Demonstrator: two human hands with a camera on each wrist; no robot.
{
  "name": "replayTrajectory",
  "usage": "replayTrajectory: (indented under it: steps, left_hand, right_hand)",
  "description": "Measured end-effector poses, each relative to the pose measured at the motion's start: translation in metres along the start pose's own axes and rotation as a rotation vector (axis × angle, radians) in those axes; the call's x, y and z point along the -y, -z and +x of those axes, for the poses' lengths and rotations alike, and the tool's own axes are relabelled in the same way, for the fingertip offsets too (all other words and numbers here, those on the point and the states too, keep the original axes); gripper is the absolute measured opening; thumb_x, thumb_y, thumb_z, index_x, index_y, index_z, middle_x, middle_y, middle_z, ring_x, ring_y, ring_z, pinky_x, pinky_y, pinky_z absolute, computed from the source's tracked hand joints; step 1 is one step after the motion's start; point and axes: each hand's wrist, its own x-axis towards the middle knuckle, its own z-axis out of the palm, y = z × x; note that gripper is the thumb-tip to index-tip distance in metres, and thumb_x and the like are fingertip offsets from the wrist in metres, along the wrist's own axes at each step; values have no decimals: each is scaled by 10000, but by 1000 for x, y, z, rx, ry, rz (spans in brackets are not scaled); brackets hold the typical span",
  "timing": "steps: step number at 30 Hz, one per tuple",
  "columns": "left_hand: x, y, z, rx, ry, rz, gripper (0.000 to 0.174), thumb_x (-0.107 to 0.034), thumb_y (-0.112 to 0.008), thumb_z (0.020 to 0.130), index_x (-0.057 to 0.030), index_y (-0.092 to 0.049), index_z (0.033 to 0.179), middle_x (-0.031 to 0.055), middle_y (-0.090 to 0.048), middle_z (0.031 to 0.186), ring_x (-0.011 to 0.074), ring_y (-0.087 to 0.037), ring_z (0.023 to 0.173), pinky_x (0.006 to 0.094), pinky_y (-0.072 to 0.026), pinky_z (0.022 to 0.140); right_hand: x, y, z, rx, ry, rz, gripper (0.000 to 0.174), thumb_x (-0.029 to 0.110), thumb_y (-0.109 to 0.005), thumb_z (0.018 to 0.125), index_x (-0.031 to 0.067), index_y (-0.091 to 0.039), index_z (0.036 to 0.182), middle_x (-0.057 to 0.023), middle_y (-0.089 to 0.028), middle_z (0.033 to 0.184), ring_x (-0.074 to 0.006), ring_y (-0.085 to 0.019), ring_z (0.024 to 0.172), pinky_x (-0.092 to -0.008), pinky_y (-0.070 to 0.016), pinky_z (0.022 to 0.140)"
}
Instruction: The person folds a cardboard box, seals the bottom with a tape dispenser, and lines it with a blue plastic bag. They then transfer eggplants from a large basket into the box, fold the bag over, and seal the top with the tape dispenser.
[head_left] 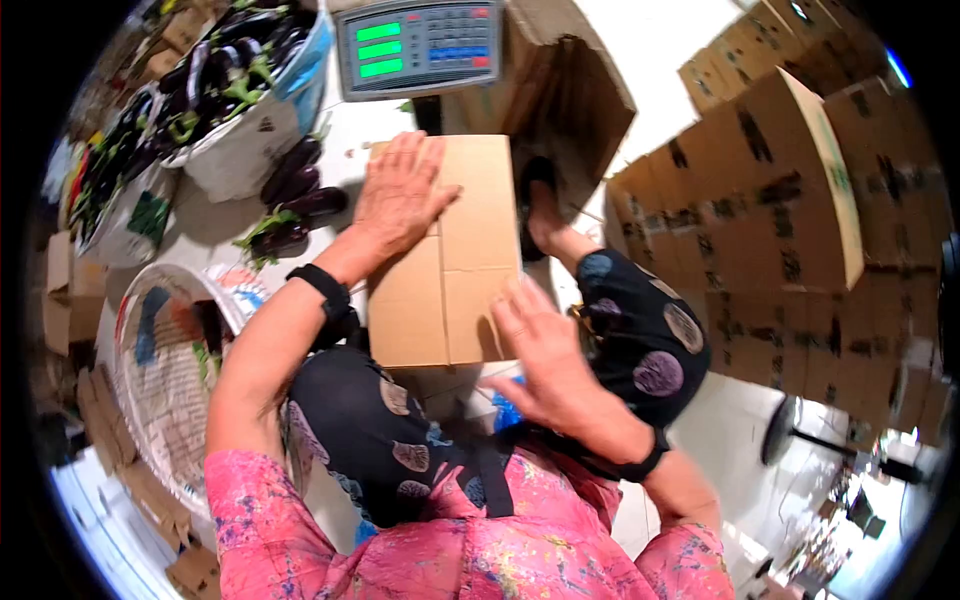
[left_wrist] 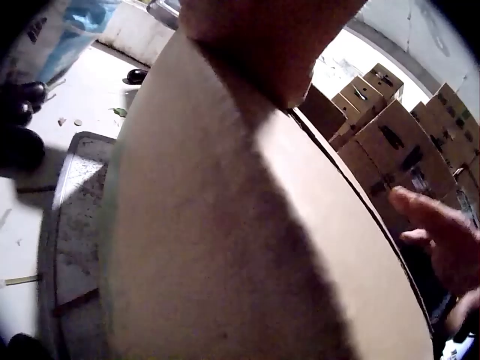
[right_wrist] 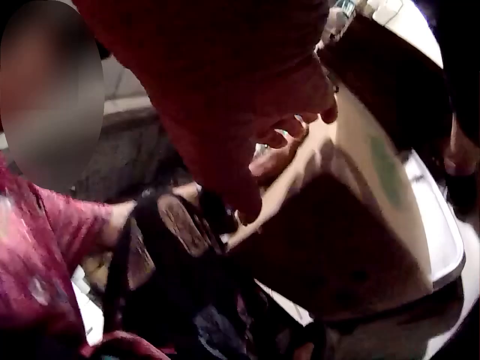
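A cardboard box (head_left: 475, 220) stands on the scale's platform (left_wrist: 79, 217), with its top flaps folded down and meeting along a seam. My left hand (head_left: 400, 200) lies flat on the far left part of the box top, fingers straight. Blurred at the near right edge of the top is my right hand (head_left: 550, 355), its fingers extended and thumb apart. In the left wrist view that right hand (left_wrist: 450, 244) appears beside the box. The scale's display panel (head_left: 420, 48), with green readouts, is just beyond the box.
Loose eggplants (head_left: 305, 200) lie on the floor at left, near sacks (head_left: 240, 140) full of eggplants. A lined basket (head_left: 165, 390) stands by the left arm. Stacked cardboard boxes (head_left: 740, 200) fill the right side. Behind the scale is another carton (head_left: 570, 80). Both knees flank the box.
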Motion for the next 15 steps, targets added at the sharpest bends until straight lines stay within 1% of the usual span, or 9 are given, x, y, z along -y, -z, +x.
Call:
replayTrajectory:
  steps: [1,3,5,7,9,11,13,14,15]
  left_hand:
    - [0,-1,0,-14,-5,10,691,-505,-530,935,-61,-400,1448,198,-377,1479,364,-318,1396,501,-277,1115]
    - [3,-4,0,-49,-25,1,642,-455,-532,946,-69,-402,1441,186,-403,1435,355,-347,1364,499,-300,1082]
    - [5,-6,3,-76,-32,5,615,-434,-542,942,-76,-418,1426,176,-416,1409,347,-367,1335,497,-314,1057]
    - [7,-12,6,-102,-14,-11,602,-419,-580,918,-80,-445,1397,160,-427,1377,345,-379,1301,502,-321,1034]
    - [10,-11,12,-75,-8,-30,609,-410,-597,906,-75,-449,1393,152,-446,1331,345,-404,1255,502,-332,1014]
    - [8,-10,15,-106,-17,-35,617,-387,-617,896,-59,-447,1389,143,-466,1273,344,-421,1202,497,-341,990]
    - [8,-8,18,-69,-31,-40,603,-372,-616,897,-55,-448,1381,147,-468,1264,343,-419,1200,493,-338,991]
    - [8,-5,19,-61,-26,-34,597,-367,-613,900,-52,-448,1379,150,-467,1266,344,-419,1200,490,-336,992]
    - [6,-1,19,-51,-24,-33,590,-361,-610,902,-50,-449,1377,153,-466,1267,345,-418,1200,487,-335,993]
  right_hand:
    - [0,33,-8,-56,-58,24,704,136,-745,778,-15,-441,1395,-266,-452,1415,-401,-429,1337,-458,-378,1062]
    - [1,109,-18,-153,-171,225,607,118,-740,808,16,-512,1361,-220,-585,1285,-335,-568,1215,-402,-454,1015]
    - [-23,149,-43,-293,-435,402,482,125,-715,868,26,-568,1317,-159,-671,1160,-231,-654,1064,-333,-512,939]
    - [-52,174,-58,-427,-567,444,396,148,-684,915,28,-595,1282,-119,-688,1117,-171,-656,1003,-308,-528,897]
    - [-105,161,-81,-421,-560,375,355,163,-664,933,38,-607,1260,-117,-693,1088,-172,-664,967,-312,-537,873]
    - [-149,125,-104,-330,-615,179,374,245,-696,903,35,-638,1207,-131,-711,1031,-182,-673,944,-321,-551,831]
    - [-184,78,-126,-263,-675,155,408,301,-715,867,21,-658,1158,-151,-719,999,-217,-689,915,-346,-556,803]
    - [-198,58,-132,-178,-771,176,452,330,-728,837,20,-657,1158,-173,-713,1014,-256,-696,897,-353,-555,799]
    - [-206,42,-135,-64,-864,146,509,361,-742,832,9,-642,1186,-188,-698,1096,-269,-685,1014,-360,-541,885]
